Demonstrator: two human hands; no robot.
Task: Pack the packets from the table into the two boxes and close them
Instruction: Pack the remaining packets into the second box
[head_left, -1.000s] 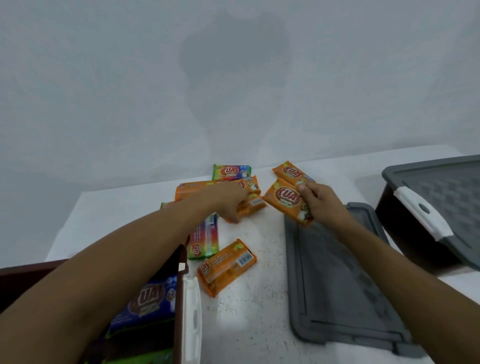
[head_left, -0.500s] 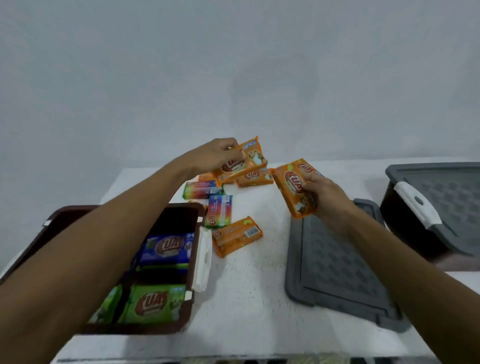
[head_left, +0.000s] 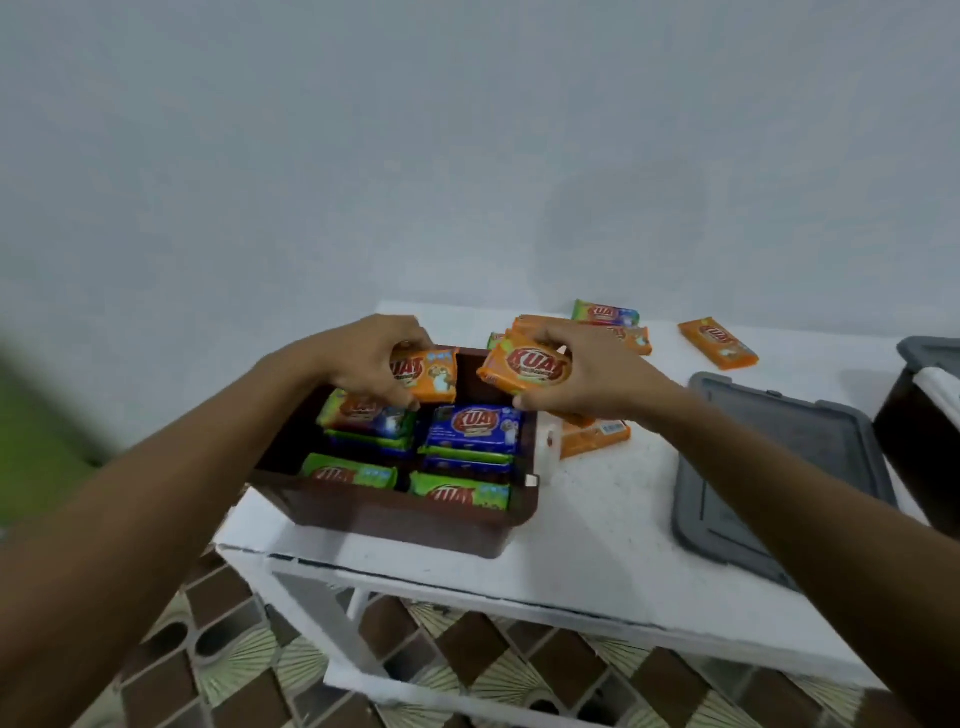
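We see the brown box (head_left: 395, 512) open under both hands, nearly full of packets (head_left: 470, 428); bare table (head_left: 597, 514) right of it, then a grey lid (head_left: 779, 467).

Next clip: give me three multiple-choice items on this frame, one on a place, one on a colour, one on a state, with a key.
1. Where is the grey lid?
A. on the brown box
B. flat on the table, right of the brown box
C. on the floor

2. What colour are the packets in both hands?
A. orange
B. blue
C. green

3. What state is the brown box in?
A. closed
B. open and empty
C. open with packets inside

Key: 1 B, it lies on the white table. 2 A, left hand and right hand each hold orange. 3 C, green and blue packets show inside.
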